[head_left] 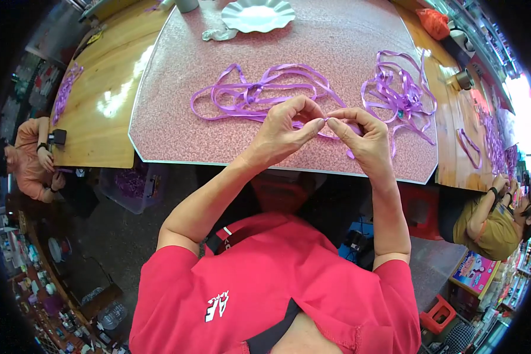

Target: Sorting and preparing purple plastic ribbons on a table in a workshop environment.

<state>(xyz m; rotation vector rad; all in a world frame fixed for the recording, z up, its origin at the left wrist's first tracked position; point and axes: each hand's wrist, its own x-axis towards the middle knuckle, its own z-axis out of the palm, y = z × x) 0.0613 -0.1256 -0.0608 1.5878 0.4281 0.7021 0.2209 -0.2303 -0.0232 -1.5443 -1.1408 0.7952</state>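
Observation:
Over the near part of the table, my left hand [286, 130] and my right hand [366, 137] meet fingertip to fingertip. Both pinch a purple ribbon [251, 112], thumbs against index fingers; the bit of ribbon between the tips is mostly hidden. From there the ribbon runs left into a loose looped bundle lying behind my left hand, gathered at a darker purple spot. A short end shows below my right hand. Right of that hand, a tangled heap of purple ribbon [398, 97] lies on the table, with a small green bit in it.
The pink speckled table [177, 138] has a metal-edged front. A white scalloped plate [258, 16] and a crumpled clear wrapper [219, 34] lie at its far side. Wooden tables [94, 138] flank it, with people seated left and right handling purple ribbon. A bin [133, 187] stands lower left.

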